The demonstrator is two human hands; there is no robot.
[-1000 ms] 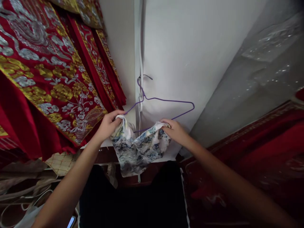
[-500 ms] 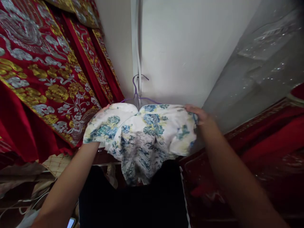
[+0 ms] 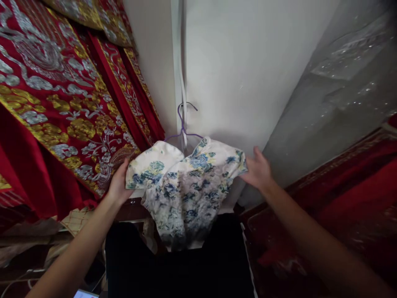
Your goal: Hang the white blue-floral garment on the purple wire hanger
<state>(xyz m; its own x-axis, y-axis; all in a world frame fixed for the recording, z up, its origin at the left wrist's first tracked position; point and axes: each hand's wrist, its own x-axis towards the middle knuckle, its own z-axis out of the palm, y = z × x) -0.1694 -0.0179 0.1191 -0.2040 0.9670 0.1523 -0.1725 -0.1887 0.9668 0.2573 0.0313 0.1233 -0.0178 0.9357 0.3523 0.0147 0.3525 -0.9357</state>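
Observation:
A short-sleeved white shirt [image 3: 192,194] with blue, green and yellow flowers hangs on a purple hanger [image 3: 182,128], its collar open in a V. My left hand [image 3: 119,184] grips the left sleeve at its hem, with some fingers hidden by the cloth. On the other side, my right hand [image 3: 258,169] holds the hem of the right sleeve; its thumb points up, and its fingertips are partly hidden at the cloth. The shirt's lower part drapes down toward dark clothing on my lap.
Behind the shirt is a white wall [image 3: 242,74] with a pale cord [image 3: 181,62] running down it. Red cloth embroidered in gold and silver [image 3: 80,107] hangs at left. Clear plastic [image 3: 347,74] covers things at right. A lit phone screen [image 3: 85,294] shows at the bottom left.
Both hands have moved from the shirt's shoulders down to the sleeve hems. The sleeves now slope downward, and more of the shirt's front and the hanger show.

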